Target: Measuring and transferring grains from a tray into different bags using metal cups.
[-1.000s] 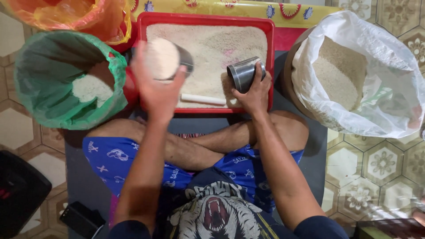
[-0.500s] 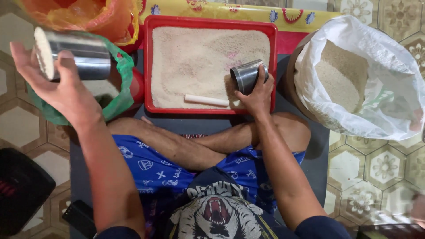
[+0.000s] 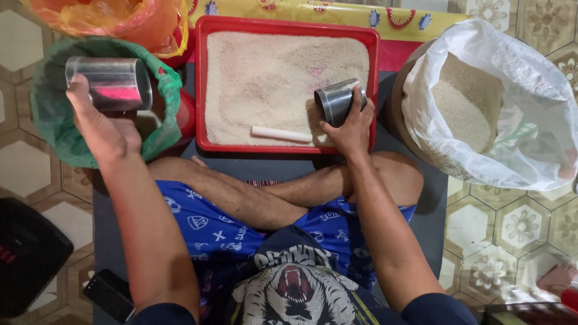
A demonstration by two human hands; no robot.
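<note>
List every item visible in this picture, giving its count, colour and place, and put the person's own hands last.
tray: one, red, top centre, holding pale grain
stick: one, white, lying in the tray
metal cans: two, silver, one over the green bag, one in the tray
green bag: one, left
orange bag: one, top left
white sack: one, right, open, holding grain
mat: one, dark, under the person
hands: left holds the raised can; right grips the tray can

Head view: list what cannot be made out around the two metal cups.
- Inside of the green bag: hidden by the left hand and its metal cup.
- Orange bag: cut off by the top edge.
- Right hand's cup: contents hidden in the dark opening; right hand covers its far side.
</note>
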